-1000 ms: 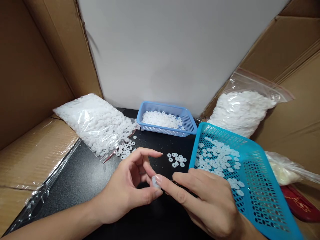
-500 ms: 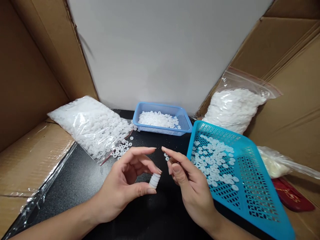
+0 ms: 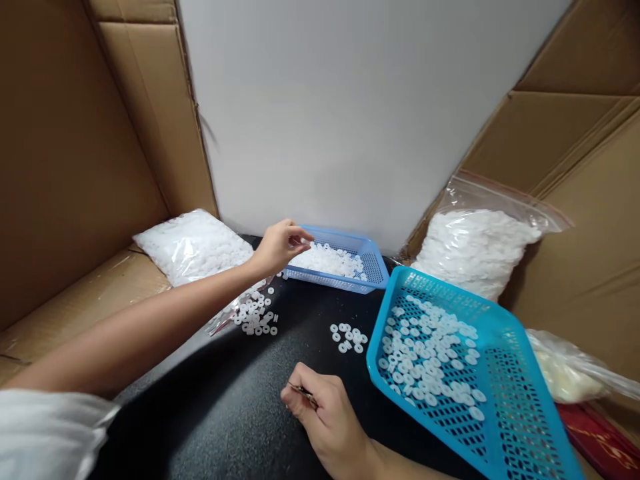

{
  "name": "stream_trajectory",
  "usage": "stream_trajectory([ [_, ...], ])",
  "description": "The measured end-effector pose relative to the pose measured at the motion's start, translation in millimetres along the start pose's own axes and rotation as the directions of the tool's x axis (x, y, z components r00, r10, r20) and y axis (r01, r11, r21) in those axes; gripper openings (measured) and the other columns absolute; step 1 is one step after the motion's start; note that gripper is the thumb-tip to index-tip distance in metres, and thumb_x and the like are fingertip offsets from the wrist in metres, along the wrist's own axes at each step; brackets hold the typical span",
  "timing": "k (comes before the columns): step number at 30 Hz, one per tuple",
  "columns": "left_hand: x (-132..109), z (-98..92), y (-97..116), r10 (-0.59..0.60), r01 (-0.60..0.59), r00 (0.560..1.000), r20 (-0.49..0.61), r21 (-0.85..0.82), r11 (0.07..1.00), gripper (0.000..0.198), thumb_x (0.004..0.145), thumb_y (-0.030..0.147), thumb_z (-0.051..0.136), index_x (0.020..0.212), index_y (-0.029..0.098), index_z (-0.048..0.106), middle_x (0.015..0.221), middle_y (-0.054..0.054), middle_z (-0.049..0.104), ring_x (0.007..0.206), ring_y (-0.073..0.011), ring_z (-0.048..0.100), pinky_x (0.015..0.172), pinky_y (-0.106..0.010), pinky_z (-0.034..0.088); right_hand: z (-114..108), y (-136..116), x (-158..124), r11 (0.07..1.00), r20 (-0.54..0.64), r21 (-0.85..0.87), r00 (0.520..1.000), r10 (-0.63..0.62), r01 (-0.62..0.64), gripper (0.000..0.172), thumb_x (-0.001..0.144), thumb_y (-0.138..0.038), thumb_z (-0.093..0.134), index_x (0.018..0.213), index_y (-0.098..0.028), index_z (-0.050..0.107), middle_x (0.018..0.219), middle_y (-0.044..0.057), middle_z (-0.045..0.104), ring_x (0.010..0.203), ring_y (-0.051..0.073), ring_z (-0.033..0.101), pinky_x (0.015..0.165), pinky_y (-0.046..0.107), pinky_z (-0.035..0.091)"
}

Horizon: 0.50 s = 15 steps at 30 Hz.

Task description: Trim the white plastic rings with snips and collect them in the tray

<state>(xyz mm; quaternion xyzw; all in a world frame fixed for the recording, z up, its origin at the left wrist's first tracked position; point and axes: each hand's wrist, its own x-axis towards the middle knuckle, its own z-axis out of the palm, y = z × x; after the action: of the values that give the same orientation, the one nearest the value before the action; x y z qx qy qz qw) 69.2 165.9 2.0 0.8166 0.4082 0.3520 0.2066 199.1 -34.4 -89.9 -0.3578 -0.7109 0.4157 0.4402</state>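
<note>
My left hand (image 3: 285, 245) reaches over the left end of the small blue basket (image 3: 345, 283), which holds many small white rings (image 3: 333, 260). Its fingers are bent, with a slight gap between fingertips and thumb. No ring stack shows in them. Low at the centre, my right hand (image 3: 333, 417) is closed around a thin metal tool (image 3: 304, 395), mostly hidden by the fingers. A loose group of white rings (image 3: 349, 337) lies on the black table (image 3: 235, 413), just above that hand.
A larger turquoise basket (image 3: 383, 377) with scattered white rings stands on the right. An open bag (image 3: 195, 243) at left has rings spilled at its mouth. Behind the turquoise basket sits another full bag (image 3: 477, 250). Cardboard walls (image 3: 565, 153) flank the table.
My left hand has gone forward from the centre to the blue basket; the ring stack no longer shows. My right hand has moved lower and nearer. Loose rings now show on the table.
</note>
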Motion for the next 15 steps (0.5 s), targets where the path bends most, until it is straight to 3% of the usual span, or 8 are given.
stream_trajectory([
  [3, 21.1, 9.1, -16.3, -0.006, -0.007, 0.995, 0.099, 0.131, 0.991, 0.031, 0.099, 0.032, 0.065, 0.126, 0.018, 0.065, 0.127, -0.010, 0.068, 0.104, -0.0248, 0.070, 0.087, -0.046, 0.061, -1.2, -2.2, -0.9, 1.000, 0.035, 0.009, 0.999, -0.012, 0.011, 0.051, 0.104, -0.060, 0.041, 0.068, -0.024, 0.036, 0.057, -0.007, 0.035, 0.049, 0.009, 0.033, 0.046, 0.023, 0.026],
  [5, 12.6, 9.6, -19.4, 0.007, -0.034, 0.991, 0.137, 0.195, 0.980, 0.032, 0.099, 0.033, 0.065, 0.128, 0.018, 0.064, 0.130, -0.011, 0.067, 0.107, -0.0259, 0.069, 0.090, -0.047, 0.060, -0.6, -3.4, -1.3, 1.000, 0.044, 0.020, 0.999, -0.019, 0.019, 0.049, 0.103, -0.058, 0.043, 0.068, -0.024, 0.037, 0.057, -0.007, 0.037, 0.049, 0.010, 0.035, 0.047, 0.023, 0.027],
  [8, -24.8, 1.6, -16.3, 0.040, -0.087, 0.983, 0.180, 0.262, 0.961, 0.029, 0.099, 0.033, 0.065, 0.124, 0.017, 0.066, 0.126, -0.010, 0.068, 0.106, -0.0253, 0.069, 0.090, -0.047, 0.059, 2.4, -3.4, -1.9, 0.999, 0.057, 0.026, 0.998, -0.032, 0.031, 0.043, 0.102, -0.050, 0.046, 0.069, -0.024, 0.038, 0.058, -0.006, 0.042, 0.051, 0.011, 0.039, 0.050, 0.024, 0.031],
  [10, -55.8, -5.5, -11.7, 0.058, -0.129, 0.968, 0.245, 0.284, 0.950, 0.017, 0.099, 0.030, 0.064, 0.105, 0.016, 0.071, 0.110, -0.007, 0.072, 0.098, -0.0231, 0.069, 0.088, -0.044, 0.058, 4.7, -2.1, -2.6, 0.999, 0.089, 0.011, 0.995, -0.054, 0.053, 0.036, 0.100, -0.042, 0.049, 0.070, -0.024, 0.040, 0.058, -0.005, 0.047, 0.052, 0.011, 0.042, 0.051, 0.024, 0.033],
  [12, -83.8, -10.1, -7.1, 0.065, -0.163, 0.945, 0.321, 0.288, 0.944, 0.019, 0.097, 0.026, 0.064, 0.084, 0.017, 0.075, 0.087, -0.006, 0.072, 0.086, -0.0220, 0.067, 0.081, -0.038, 0.056, 6.4, -0.5, -3.5, 0.996, 0.131, -0.020, 0.988, -0.085, 0.088, 0.029, 0.096, -0.034, 0.052, 0.071, -0.024, 0.042, 0.060, -0.003, 0.053, 0.054, 0.012, 0.047, 0.052, 0.024, 0.036],
  [15, -112.0, -11.1, -2.3, 0.066, -0.187, 0.920, 0.386, 0.283, 0.941, 0.022, 0.097, 0.024, 0.061, 0.084, 0.020, 0.078, 0.079, -0.007, 0.073, 0.080, -0.0221, 0.066, 0.075, -0.034, 0.054, 6.8, 0.6, -4.4, 0.990, 0.172, -0.066, 0.979, -0.111, 0.123, 0.022, 0.092, -0.025, 0.055, 0.072, -0.024, 0.047, 0.064, -0.002, 0.061, 0.057, 0.014, 0.054, 0.055, 0.023, 0.040],
])
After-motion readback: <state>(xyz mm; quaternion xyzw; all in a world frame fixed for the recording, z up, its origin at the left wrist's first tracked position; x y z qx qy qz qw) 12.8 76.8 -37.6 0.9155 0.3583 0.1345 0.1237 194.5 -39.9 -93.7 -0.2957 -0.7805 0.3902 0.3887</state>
